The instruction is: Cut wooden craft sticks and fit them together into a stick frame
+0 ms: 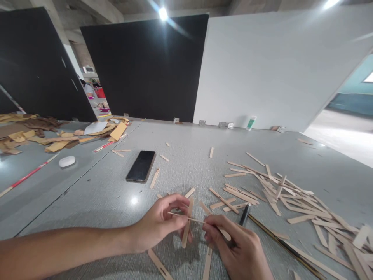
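Note:
My left hand (163, 223) is closed in a pinch on a flat wooden stick (187, 223) that hangs upright from its fingers just above the grey table (186, 163). A thin wooden splinter (186, 218) runs across between both hands. My right hand (236, 245) pinches the splinter's right end and also grips a dark pen-like tool (244, 215) that points up and away. More flat sticks lie under and beside the hands.
A loose heap of wooden sticks (291, 198) spreads over the right of the table. A black phone (141, 166) lies face up ahead of my left hand. A white round object (67, 161) and cardboard scraps (55, 136) sit at the left.

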Demonstrator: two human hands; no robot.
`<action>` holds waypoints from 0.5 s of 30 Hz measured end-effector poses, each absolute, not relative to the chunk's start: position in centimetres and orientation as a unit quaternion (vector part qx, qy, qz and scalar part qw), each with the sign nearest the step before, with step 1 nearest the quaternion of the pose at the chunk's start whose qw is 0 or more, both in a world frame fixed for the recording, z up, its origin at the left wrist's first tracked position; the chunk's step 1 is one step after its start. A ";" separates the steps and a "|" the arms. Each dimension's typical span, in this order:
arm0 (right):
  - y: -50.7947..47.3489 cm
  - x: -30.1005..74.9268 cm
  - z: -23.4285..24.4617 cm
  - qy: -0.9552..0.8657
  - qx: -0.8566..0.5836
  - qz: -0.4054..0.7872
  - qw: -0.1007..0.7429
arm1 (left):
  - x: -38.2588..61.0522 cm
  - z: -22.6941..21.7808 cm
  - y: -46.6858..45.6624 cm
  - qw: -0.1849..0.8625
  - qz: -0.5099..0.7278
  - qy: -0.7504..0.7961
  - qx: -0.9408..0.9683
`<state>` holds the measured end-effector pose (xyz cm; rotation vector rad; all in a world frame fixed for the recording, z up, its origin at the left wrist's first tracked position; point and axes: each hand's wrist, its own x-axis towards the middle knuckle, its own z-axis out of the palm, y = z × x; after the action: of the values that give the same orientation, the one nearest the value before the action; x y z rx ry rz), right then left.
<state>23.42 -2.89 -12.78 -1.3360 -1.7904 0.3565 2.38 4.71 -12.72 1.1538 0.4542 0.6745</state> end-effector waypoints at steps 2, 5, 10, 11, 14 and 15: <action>-2.9 23.5 -12.9 -0.734 -0.515 0.134 0.421 | 2.5 -12.7 4.8 0.766 0.286 0.216 0.534; -3.0 23.4 -13.0 -0.779 -0.463 0.123 0.405 | 2.7 -12.7 4.8 0.763 0.261 0.233 0.544; -3.4 23.3 -13.3 -0.837 -0.387 0.077 0.378 | 2.8 -12.4 4.4 0.714 0.322 0.280 0.555; -3.5 23.4 -13.4 -0.847 -0.374 0.062 0.373 | 2.8 -12.4 4.4 0.704 0.334 0.287 0.557; -3.7 23.6 -13.2 -0.869 -0.345 0.021 0.353 | 2.6 -12.4 4.3 0.692 0.337 0.294 0.567; -3.8 23.6 -13.0 -0.877 -0.340 0.018 0.341 | 2.6 -12.4 4.3 0.692 0.331 0.293 0.570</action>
<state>23.61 -3.75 -13.00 -0.8836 -2.2809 0.0471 2.61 4.29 -12.38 1.2741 0.6553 0.7388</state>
